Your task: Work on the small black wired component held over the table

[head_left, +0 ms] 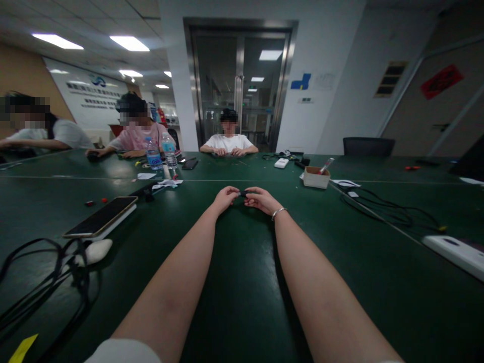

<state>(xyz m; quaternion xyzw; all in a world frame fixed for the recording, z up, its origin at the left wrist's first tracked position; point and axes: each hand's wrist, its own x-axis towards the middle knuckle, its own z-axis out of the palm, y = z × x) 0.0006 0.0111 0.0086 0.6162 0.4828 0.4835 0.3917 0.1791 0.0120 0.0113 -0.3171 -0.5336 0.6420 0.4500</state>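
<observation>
Both my arms reach forward over the green table (242,282). Between my fingertips is a small black object (243,193), too small for me to tell its kind. My left hand (227,198) pinches its left end, where a lighter tip seems to show. On the other side, my right hand (261,199) grips the right end between thumb and fingers. A silver bracelet (279,214) circles my right wrist. The fingers partly cover the object.
On the left lie a phone (104,217) on a white block, a white mouse (96,251) and black cables (71,272). Farther off are water bottles (153,154) and a small box (316,178) holding a pen. More cables (385,204) lie right. Several people sit around the table.
</observation>
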